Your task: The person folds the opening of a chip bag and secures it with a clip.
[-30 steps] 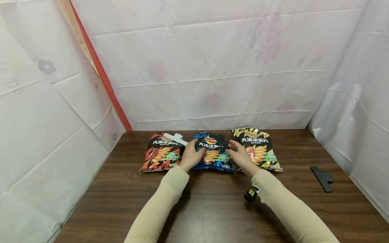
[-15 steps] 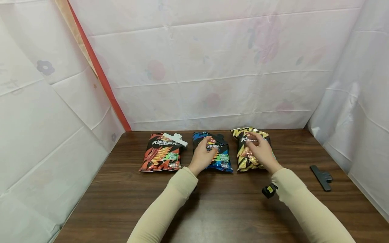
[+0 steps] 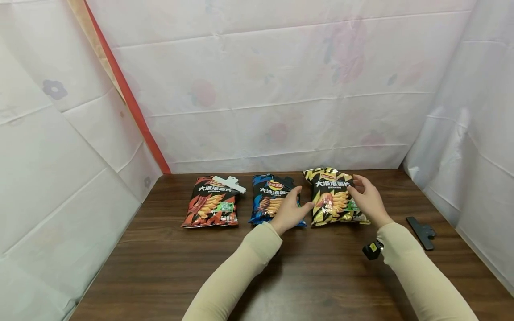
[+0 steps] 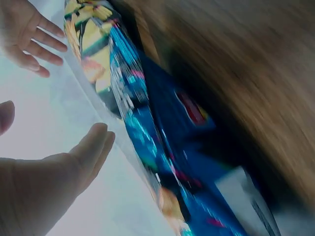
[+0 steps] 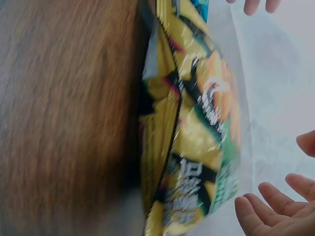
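Observation:
A yellow and black bag of chips [image 3: 330, 203] lies near the back of the table. My right hand [image 3: 370, 203] is by its right edge, fingers spread and slightly bent. In the right wrist view, the fingers [image 5: 275, 209] stand beside the bag with a gap. My left hand [image 3: 288, 213] hovers over the right side of a blue bag of chips [image 3: 263, 203], thumb and fingers apart toward the yellow bag. Nothing is in its grasp in the left wrist view. A black bag clip [image 3: 287, 181] sits across the blue bag's top right corner, partly behind my left hand.
A red bag of chips [image 3: 209, 205] lies at the left with a white bag clip [image 3: 229, 183] across its top right corner. A loose black bag clip [image 3: 420, 232] rests on the brown wooden table [image 3: 168, 267] at the right. White sheeting [image 3: 257, 89] surrounds the table's back and sides.
Both hands have moved right from around the blue bag; the right passed over the yellow bag to its right edge. The bags and clips stay in place.

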Motion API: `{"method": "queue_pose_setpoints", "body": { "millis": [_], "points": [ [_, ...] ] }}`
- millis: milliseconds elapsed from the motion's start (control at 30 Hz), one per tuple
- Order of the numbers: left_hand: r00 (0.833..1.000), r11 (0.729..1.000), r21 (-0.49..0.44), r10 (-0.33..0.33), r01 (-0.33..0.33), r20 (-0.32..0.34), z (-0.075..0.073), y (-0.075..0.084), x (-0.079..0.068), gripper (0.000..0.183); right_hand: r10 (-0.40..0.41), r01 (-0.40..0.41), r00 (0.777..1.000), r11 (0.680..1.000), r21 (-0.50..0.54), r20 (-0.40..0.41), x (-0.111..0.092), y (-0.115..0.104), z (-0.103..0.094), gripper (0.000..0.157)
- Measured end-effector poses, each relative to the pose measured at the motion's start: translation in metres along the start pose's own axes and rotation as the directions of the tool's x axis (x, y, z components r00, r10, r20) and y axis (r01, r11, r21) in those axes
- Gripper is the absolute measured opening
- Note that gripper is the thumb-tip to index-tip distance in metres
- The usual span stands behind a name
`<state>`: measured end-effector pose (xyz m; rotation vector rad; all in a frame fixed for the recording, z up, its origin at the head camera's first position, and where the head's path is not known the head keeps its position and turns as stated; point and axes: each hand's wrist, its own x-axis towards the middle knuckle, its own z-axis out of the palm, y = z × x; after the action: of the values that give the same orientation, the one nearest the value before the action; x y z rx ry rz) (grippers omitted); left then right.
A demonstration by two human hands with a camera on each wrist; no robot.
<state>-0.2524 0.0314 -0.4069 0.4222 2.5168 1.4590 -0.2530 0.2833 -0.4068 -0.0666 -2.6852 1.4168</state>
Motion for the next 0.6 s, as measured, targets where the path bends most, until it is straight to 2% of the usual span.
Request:
{"method": "queue_pose_setpoints", "body": {
  "millis": [300, 600],
  "points": [
    [0.997, 0.998, 0.004, -0.060, 0.060, 0.046, 0.027, 0.008, 0.010, 0.075, 0.093, -0.094, 0.995, 0.995, 0.020, 0.026, 0.004, 0.020, -0.006, 0.068],
    [0.995, 0.990, -0.105, -0.096, 0.094, -0.014, 0.045, 0.010, 0.021, 0.072, 0.207, -0.210, 0.975, 0.977, 0.027, 0.081, 0.010, 0.032, -0.006, 0.071]
  ]
}}
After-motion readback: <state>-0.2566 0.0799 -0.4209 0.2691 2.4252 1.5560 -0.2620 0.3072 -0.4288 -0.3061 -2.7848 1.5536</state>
